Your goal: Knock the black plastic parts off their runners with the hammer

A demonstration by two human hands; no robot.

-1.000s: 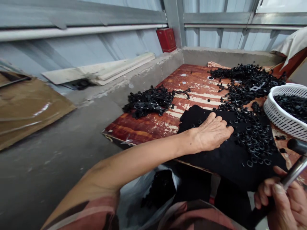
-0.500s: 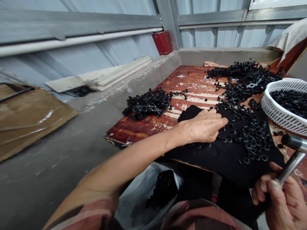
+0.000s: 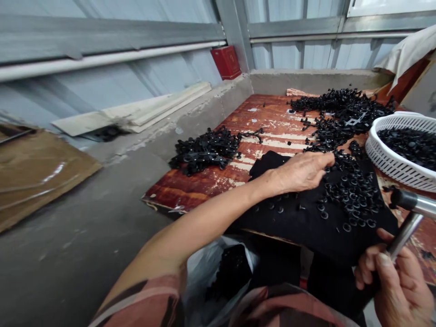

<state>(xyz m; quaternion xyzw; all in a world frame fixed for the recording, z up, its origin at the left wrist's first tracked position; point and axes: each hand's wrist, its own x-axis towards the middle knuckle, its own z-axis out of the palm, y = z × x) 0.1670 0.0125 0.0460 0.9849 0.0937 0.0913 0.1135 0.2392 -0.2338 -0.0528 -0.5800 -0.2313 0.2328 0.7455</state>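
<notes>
My left hand [image 3: 303,172] reaches over the black cloth [image 3: 286,220] on the table, at the upper left edge of a loose spread of small black ring-shaped parts [image 3: 356,200]. Its fingers are curled together, and whatever lies between them is hidden. At the lower right, my right hand [image 3: 397,281] is wrapped around the shaft of a metal hammer [image 3: 407,234]. The hammer's shiny head, with a black end, points up and left above that hand, beside the cloth's right edge.
A white slotted basket [image 3: 391,156] of black parts stands at the right. Heaps of black plastic pieces lie on the worn red table [image 3: 231,175], one heap [image 3: 207,150] at left, another [image 3: 344,113] at back. Below the table edge is a pale bag [image 3: 197,268].
My left hand has moved right and slightly away from me over the small black parts. My right hand keeps its hold on the hammer. The view has shifted slightly.
</notes>
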